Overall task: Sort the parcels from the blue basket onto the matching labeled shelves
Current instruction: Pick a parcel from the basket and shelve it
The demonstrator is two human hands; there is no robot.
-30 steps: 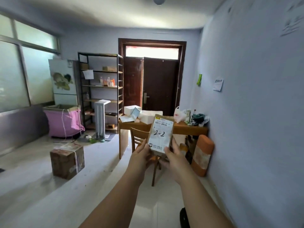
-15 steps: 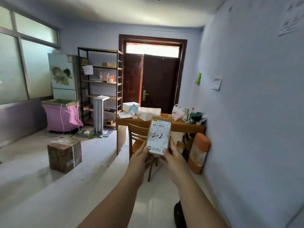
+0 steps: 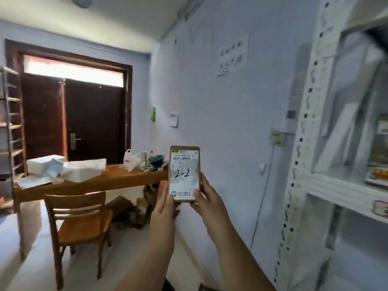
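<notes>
Holding: one parcel [image 3: 184,174], a flat cardboard packet, is held upright in front of the person, its white label turned toward the camera and marked by hand "2-2".
Left hand: the left hand [image 3: 164,208] is wrapped round the lower left edge of the parcel, thumb laid on the front near the bottom corner.
Right hand: the right hand [image 3: 206,199] is closed on the lower right edge, fingertips pressed against the side.
Parcel position: it is held in the air, clear of any surface, between the bench [image 3: 100,182] and the white shelf rack [image 3: 315,143] at the right edge.
Progress: the label is judged to be under reading, so this parcel is picked up but not yet placed; the matching shelf is still to be found and reached.
Shelf labels: a small tag is seen on the front lip of a rack shelf at far right, but it is too blurred to be read.
Basket: the blue basket is out of view, so the number of parcels left cannot be told.
Counts: one parcel in the hands; two hands, both gripping it; one white rack near at right; one dark rack [image 3: 11,127] partly seen at far left; one bench; one wooden chair [image 3: 77,223] pushed against it.
Rack contents: some items are stored on the white rack, too blurred to be counted.
</notes>
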